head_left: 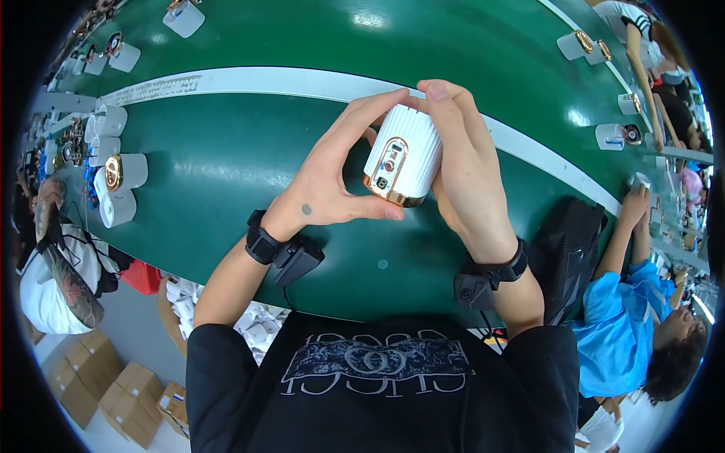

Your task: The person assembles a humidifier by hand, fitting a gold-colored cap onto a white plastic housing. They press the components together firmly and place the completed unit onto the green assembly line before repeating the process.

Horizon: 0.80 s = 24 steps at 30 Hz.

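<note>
White and gold, a ribbed cylindrical device (pixel 423 136) is sitting between my two hands over the glossy green tabletop (pixel 226 174).
My left hand (pixel 321 170) is curving its thumb and fingers around the lower and upper ends, while my right hand (pixel 472 177) is pressing along the right side and hiding that flank. A slumped black fabric bag (pixel 570 260) is crowding the space just beside my right wrist, with a person in a blue shirt (pixel 619 328) sitting beyond it. Smooth white cylinders (pixel 118 208) are standing or lying well apart at left, and a long white strip (pixel 287 78) is running behind my hands.
</note>
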{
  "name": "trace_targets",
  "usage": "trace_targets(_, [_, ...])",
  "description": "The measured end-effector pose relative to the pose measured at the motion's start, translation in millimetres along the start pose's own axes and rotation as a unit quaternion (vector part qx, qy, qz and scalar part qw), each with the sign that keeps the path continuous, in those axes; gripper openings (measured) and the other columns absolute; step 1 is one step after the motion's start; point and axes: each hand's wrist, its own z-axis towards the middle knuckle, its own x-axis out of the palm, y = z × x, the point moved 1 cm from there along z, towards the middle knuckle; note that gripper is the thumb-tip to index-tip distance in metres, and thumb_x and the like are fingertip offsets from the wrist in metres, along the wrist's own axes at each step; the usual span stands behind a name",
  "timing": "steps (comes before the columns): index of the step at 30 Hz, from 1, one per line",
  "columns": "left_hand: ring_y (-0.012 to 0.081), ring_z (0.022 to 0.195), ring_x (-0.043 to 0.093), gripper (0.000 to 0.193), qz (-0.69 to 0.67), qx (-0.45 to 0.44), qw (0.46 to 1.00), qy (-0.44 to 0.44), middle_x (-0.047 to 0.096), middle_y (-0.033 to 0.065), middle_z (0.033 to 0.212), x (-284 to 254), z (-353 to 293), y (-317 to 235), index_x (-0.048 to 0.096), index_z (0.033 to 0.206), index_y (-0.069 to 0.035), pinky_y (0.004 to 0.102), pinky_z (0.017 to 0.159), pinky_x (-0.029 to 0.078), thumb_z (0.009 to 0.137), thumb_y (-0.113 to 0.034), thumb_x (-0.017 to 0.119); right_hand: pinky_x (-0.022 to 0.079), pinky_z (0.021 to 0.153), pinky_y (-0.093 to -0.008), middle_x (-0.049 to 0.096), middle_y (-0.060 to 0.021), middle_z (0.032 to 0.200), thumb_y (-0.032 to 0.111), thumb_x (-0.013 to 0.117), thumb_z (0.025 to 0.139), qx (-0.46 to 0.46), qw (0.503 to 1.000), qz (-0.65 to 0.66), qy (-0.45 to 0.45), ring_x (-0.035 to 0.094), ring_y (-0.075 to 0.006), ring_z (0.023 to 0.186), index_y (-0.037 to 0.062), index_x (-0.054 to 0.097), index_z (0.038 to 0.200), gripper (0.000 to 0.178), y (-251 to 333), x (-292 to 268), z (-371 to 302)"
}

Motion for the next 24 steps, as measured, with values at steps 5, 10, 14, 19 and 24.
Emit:
trace_targets(5, [0.0304,0.128,0.053,0.119,0.028,0.013,0.999,-0.011,0.052,0.0149,0.149,1,0,0,0.04,0.158,-0.006,0.0412,0.103,0.046,0.062,-0.048,0.097,0.056,0.081,-0.0329,0.065,-0.0143,0.111,0.036,0.066,0.103,-0.048,0.998,-0.047,0.0,0.064,-0.0168,0.102,0.0003,0.05,0.127,0.046,3,0,0])
trace_targets(10, [0.0315,0.13,0.052,0.119,0.075,0.045,0.996,0.021,0.05,0.0152,0.153,-2,2,-8,0.038,0.158,-0.004,0.043,0.105,0.044,0.064,-0.05,0.096,0.053,0.092,-0.033,0.065,-0.0132,0.117,0.044,0.062,0.104,-0.169,0.961,-0.209,0.062,0.063,-0.0188,0.11,0.0016,0.057,0.126,0.048,9,-8,1])
trace_targets(14, [0.0311,0.131,0.051,0.114,0.011,0.024,0.999,0.031,0.048,0.0156,0.155,-6,3,-13,0.038,0.158,-0.002,0.0435,0.107,0.043,0.069,-0.047,0.093,0.05,0.095,-0.0318,0.065,-0.011,0.115,0.043,0.064,0.1,-0.165,0.954,-0.214,0.133,0.062,-0.0175,0.11,0.0007,0.06,0.124,0.049,15,-12,6])
trace_targets(19, [0.0299,0.134,0.052,0.093,-0.107,-0.057,0.992,-0.026,0.047,0.0171,0.156,0,1,-37,0.036,0.158,-0.001,0.0437,0.111,0.044,0.083,-0.027,0.083,0.055,0.082,-0.0335,0.062,-0.0107,0.114,0.027,0.074,0.093,-0.194,0.96,-0.177,0.094,0.065,-0.0197,0.101,0.0046,0.064,0.122,0.038,13,-17,4])
trace_targets(24, [0.0274,0.136,0.054,0.075,-0.205,-0.195,0.958,-0.056,0.048,0.0168,0.154,5,-4,-57,0.037,0.157,0.0,0.0414,0.114,0.044,0.087,-0.002,0.065,0.051,0.088,-0.0329,0.063,-0.0103,0.112,0.028,0.068,0.095,-0.291,0.902,-0.315,0.054,0.064,-0.0195,0.103,0.002,0.064,0.118,0.035,14,-18,5])
